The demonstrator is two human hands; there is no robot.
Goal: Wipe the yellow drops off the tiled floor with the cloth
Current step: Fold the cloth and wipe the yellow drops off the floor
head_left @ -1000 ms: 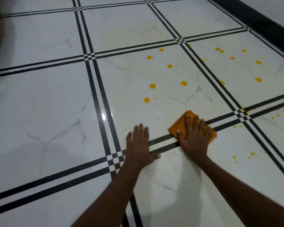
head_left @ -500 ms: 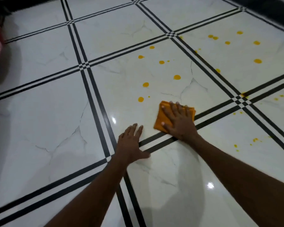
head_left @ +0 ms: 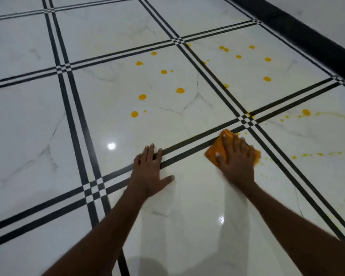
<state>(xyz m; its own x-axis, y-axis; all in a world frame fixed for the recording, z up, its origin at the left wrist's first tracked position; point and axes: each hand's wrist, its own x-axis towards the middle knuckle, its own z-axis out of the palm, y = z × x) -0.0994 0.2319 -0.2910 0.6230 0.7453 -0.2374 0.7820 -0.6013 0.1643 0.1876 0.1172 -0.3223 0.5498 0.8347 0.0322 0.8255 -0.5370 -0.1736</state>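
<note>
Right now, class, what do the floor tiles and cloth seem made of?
Floor tiles: likely glazed ceramic or porcelain, marble-look; glossy, showing light glints and grey veins. Orange cloth: probably soft fabric, matte; it lies pressed flat under the right hand.

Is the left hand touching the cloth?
No: the left hand lies flat on bare floor, apart from the orange cloth, which the right hand presses.

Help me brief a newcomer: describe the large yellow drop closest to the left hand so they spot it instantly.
Find the white tile just beyond the black double stripe that the left hand lies across. Among its big yellow drops, this drop is the nearest and leftmost one, with a tiny speck just right of it.
</note>
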